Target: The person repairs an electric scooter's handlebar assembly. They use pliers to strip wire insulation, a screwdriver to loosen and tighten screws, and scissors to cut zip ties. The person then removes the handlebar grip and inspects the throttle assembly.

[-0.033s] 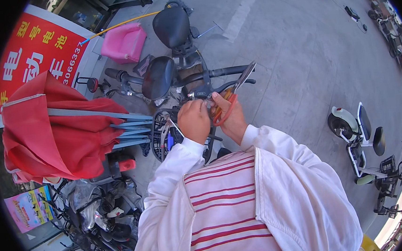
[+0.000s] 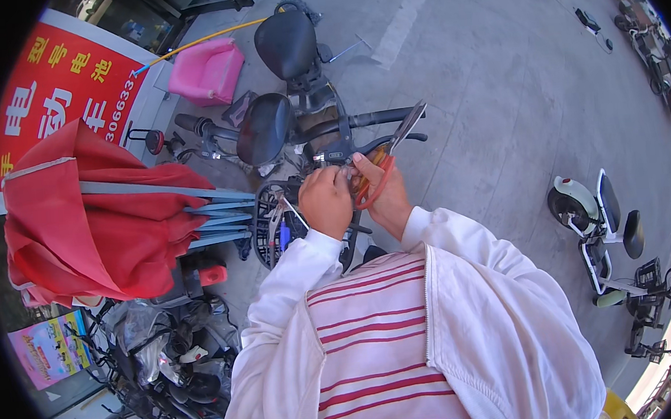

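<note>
Over the front of a bike with a black handlebar [image 2: 379,118], my two hands are close together. My right hand [image 2: 386,198] is closed around scissors [image 2: 384,178] with red-orange handles, their metal blades pointing up and to the right. An amber-coloured piece shows beside the handles; its kind is unclear. My left hand [image 2: 325,201] is curled with its fingertips against those of the right, and what it pinches is hidden. A brake lever [image 2: 401,138] lies just beyond the hands. Below and left of them, a black wire basket [image 2: 264,250] holds a blue object [image 2: 284,235] and other small items.
Two black seats [image 2: 266,128] stand beyond the handlebar, with a pink chair [image 2: 208,71] behind. At left, a folded red canopy [image 2: 100,228] with grey ribs reaches the basket. Piled bike parts [image 2: 173,348] lie lower left. A white scooter [image 2: 588,213] is parked on the paving at right.
</note>
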`<act>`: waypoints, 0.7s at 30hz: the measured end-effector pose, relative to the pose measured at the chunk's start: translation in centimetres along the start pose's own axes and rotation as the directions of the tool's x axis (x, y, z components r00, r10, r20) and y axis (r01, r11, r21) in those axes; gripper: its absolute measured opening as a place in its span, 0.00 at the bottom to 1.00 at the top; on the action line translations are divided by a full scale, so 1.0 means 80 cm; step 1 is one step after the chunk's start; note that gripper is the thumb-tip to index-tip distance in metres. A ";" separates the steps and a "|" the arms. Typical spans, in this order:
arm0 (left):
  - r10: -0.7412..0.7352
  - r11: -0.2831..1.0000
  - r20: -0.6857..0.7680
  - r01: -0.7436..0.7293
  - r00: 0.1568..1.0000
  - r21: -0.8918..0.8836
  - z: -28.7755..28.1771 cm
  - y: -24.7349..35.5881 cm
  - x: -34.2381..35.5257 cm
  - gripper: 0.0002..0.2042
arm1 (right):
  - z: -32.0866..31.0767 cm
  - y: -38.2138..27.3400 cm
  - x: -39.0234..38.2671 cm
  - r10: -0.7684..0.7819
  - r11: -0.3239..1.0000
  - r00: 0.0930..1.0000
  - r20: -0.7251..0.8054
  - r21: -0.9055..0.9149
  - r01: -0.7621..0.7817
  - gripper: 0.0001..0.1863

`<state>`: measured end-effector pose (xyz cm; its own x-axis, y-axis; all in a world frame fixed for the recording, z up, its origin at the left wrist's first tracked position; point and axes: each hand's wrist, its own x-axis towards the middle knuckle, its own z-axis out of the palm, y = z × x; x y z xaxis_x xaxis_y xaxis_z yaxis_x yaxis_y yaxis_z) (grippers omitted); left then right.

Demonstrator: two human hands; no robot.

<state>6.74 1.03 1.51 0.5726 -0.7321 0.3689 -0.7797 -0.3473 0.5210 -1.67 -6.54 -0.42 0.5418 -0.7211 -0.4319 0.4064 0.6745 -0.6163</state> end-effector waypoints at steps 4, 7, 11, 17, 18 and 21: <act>-0.315 0.899 0.175 0.352 0.933 -0.259 0.012 -0.001 0.000 0.08 | -0.018 -0.003 0.013 -0.102 0.936 0.991 0.082 -0.331 0.124 0.15; -0.436 0.684 0.396 0.584 0.808 -0.438 0.007 -0.003 0.013 0.09 | -0.018 -0.001 0.018 -0.179 0.920 0.980 0.091 -0.336 0.200 0.16; -0.345 0.462 0.564 0.659 0.750 -0.593 -0.005 -0.015 0.028 0.09 | -0.017 -0.004 0.018 -0.183 0.929 0.979 0.096 -0.308 0.203 0.15; -0.154 0.399 0.643 0.643 0.750 -0.654 -0.017 -0.043 0.018 0.08 | -0.017 -0.013 0.014 -0.113 0.947 0.987 0.115 -0.289 0.142 0.15; -0.150 0.301 0.618 0.631 0.771 -0.714 -0.027 -0.051 0.014 0.08 | -0.021 -0.015 0.013 -0.116 0.949 0.986 0.124 -0.277 0.147 0.15; -0.093 0.193 0.458 0.467 0.884 -0.863 -0.051 -0.082 0.002 0.08 | -0.030 -0.020 0.012 -0.114 0.937 0.981 0.158 -0.312 0.159 0.14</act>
<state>13.00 5.58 1.30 0.4624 -0.8835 -0.0747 0.3353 0.0963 0.9372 -3.57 -8.72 -1.46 0.6016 -0.7590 -0.2491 0.2375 0.4677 -0.8514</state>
